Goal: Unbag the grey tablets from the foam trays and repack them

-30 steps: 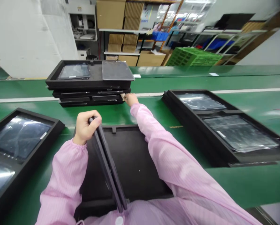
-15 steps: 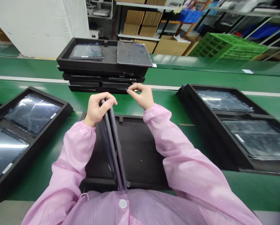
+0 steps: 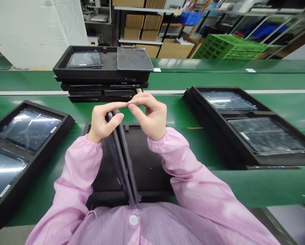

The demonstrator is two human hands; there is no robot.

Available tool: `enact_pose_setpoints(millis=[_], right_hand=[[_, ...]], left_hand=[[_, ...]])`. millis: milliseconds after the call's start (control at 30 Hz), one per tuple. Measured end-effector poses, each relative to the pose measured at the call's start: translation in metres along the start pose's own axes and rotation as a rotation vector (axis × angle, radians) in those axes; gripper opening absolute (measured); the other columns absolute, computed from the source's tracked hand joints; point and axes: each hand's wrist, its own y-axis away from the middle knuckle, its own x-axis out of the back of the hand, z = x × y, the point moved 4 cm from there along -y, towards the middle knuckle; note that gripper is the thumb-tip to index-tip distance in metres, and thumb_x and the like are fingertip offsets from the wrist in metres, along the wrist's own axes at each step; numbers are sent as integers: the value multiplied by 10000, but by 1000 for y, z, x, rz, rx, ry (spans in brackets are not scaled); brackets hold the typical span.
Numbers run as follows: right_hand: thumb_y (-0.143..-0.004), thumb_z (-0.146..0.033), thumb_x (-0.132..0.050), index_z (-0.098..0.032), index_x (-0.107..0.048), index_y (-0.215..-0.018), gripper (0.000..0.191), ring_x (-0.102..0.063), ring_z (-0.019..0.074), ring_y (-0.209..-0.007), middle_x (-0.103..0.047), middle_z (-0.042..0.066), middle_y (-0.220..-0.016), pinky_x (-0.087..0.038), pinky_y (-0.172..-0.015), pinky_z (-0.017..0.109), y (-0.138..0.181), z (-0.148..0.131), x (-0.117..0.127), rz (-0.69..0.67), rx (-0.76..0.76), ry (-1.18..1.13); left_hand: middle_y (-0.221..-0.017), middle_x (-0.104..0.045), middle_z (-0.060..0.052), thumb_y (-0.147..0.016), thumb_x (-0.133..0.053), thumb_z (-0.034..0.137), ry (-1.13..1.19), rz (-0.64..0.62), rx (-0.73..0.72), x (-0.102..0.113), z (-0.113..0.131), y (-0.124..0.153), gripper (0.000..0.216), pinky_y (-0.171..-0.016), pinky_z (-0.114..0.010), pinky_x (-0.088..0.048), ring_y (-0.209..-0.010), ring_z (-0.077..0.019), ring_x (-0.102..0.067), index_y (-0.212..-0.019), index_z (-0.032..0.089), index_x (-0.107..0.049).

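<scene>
My left hand (image 3: 103,121) grips the top edge of two thin dark panels (image 3: 123,163) held upright on edge, their lower end against my body. My right hand (image 3: 149,115) is beside it, fingers curled in a pinch at the panels' top edge, its fingertips meeting my left index finger. What the pinch holds is too small to make out. Under both hands lies a black foam tray (image 3: 152,160) on the green belt (image 3: 193,112).
A stack of black trays (image 3: 101,73) with a screen and a grey sheet on top stands across the belt. Trays of bagged screens sit at left (image 3: 27,136) and right (image 3: 246,126). Shelves, cartons and a green crate (image 3: 229,47) are behind.
My right hand has drawn back from the corner of the far tray stack to the top of the panels, meeting my left hand. The panels stay upright in my left hand.
</scene>
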Motion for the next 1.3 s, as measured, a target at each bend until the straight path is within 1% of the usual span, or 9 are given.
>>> enact_pose_setpoints(millis=[167, 267, 400, 567, 700, 800, 1033, 1167, 1300], right_hand=[[-831, -212, -646, -200, -670, -782, 57, -618, 150, -802, -638, 14, -830, -533, -760, 320, 3, -8, 2, 34, -6, 135], [-835, -218, -646, -194, -668, -841, 33, -622, 143, -795, -637, 21, -893, -539, -751, 312, 2, -12, 5, -28, -14, 142], [-813, -256, -678, -195, -656, -938, 141, -608, 120, -732, -616, 30, -995, -546, -721, 307, -1, -19, 13, -115, -20, 183], [-820, -229, -667, -192, -652, -782, 55, -580, 133, -729, -591, 6, -837, -526, -720, 314, -9, -34, 18, -304, 65, 319], [-818, -170, -653, -178, -672, -783, 41, -541, 129, -710, -554, 20, -825, -486, -650, 294, -8, -49, 23, -285, 153, 395], [-831, -169, -654, -201, -681, -797, 53, -544, 143, -744, -533, 18, -811, -483, -682, 311, 6, -62, 27, -271, 144, 392], [-870, -120, -611, -188, -673, -873, 92, -557, 137, -795, -533, 19, -815, -472, -758, 320, 75, -75, 23, -575, -61, 168], [-869, -123, -611, -179, -672, -865, 83, -553, 135, -790, -527, 12, -795, -468, -773, 324, 104, -67, 19, -528, -125, 147], [-856, -140, -623, -205, -671, -838, 82, -567, 141, -746, -542, 7, -777, -472, -830, 370, 114, -65, 17, -416, -64, 247]], left_hand=[[-565, -581, 11, -844, -607, 374, -10, -9, -21, -1, 6, 0, 284, -479, -221, -398, -481, -109, -502, -991, 174, -745], [-564, -576, 17, -841, -605, 363, -27, -8, -51, -2, 11, -1, 266, -468, -218, -389, -468, -102, -492, -966, 175, -745], [-565, -574, 22, -835, -599, 343, -45, -15, -69, -2, 17, -1, 238, -460, -219, -376, -457, -94, -481, -918, 175, -746], [-556, -576, 15, -834, -598, 347, -64, -46, -84, -4, 22, -2, 235, -458, -229, -364, -459, -97, -482, -826, 163, -744], [-572, -592, 8, -844, -589, 362, -64, -54, -69, -6, 20, -4, 252, -459, -243, -354, -461, -100, -480, -817, 166, -744], [-589, -608, 1, -860, -574, 391, -61, -35, -33, -4, 11, -4, 280, -463, -254, -354, -475, -107, -495, -785, 175, -737], [-530, -549, 3, -877, -545, 474, -47, 57, 7, 5, -14, -5, 387, -437, -274, -353, -453, -115, -482, -625, 197, -642], [-523, -521, 7, -882, -512, 519, -101, 60, 43, 6, -19, -5, 418, -442, -278, -380, -471, -128, -509, -602, 217, -587], [-519, -507, 7, -880, -516, 516, -97, 61, 51, 4, -18, -6, 420, -439, -287, -362, -466, -129, -503, -582, 224, -561]])
